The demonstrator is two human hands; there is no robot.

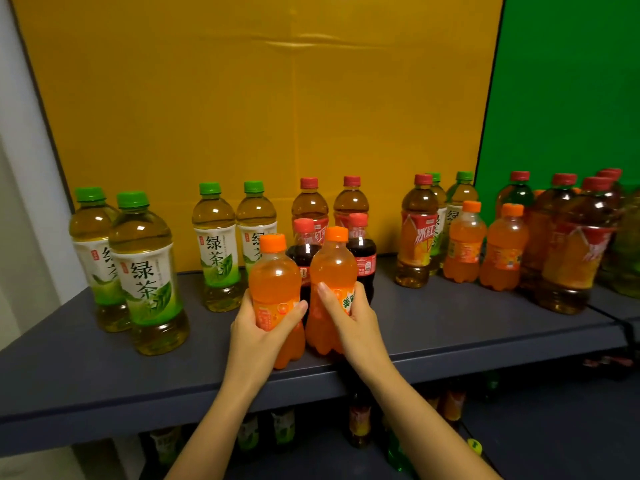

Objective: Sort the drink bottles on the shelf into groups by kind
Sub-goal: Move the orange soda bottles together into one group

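a: state of the hands?
b: left hand [258,327] grips the left orange soda bottle [273,271] around its label, thumb across the front. right hand [353,317] grips the right orange soda bottle [332,261] the same way. both bottles are upright, side by side, nearly touching.
a: position on the shelf?
b: centre of the shelf [450,327], bases close to its front edge. whether they rest on it or hang just above cannot be told. two cola bottles [362,251] stand directly behind them.
a: free room?
b: a bare surface lies left of the hands, up to the front green tea bottles [145,271]. a wider bare strip runs right along the front edge, up to the mixed cluster [415,233], which includes two more orange bottles [464,240]
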